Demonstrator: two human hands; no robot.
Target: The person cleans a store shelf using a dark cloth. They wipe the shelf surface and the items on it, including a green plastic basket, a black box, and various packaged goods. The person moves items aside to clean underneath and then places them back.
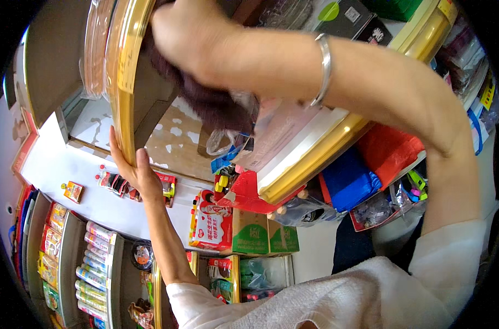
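My left hand (139,174) is at the lower end of a shelf's gold-coloured front strip (124,107). Its thumb lies on one side of the strip and its fingers on the other. My right arm, with a silver bangle at the wrist, stretches across the upper view. Blurred, my right hand (187,37) presses on a dark purple cloth (216,103) that hangs inside the shelf; its fingertips are hidden. Clear plastic packs (96,49) stand on the far side of the strip. Below the cloth is the shelf's brown, patchy back panel (171,137).
A second gold-edged shelf (315,158) juts out to the right, with red and blue fabric bundles (346,181) beneath. Red and green cartons (251,232) are stacked lower down. Shelves of tube-shaped packs (95,271) stand at lower left. Small packets (117,183) hang on the white wall.
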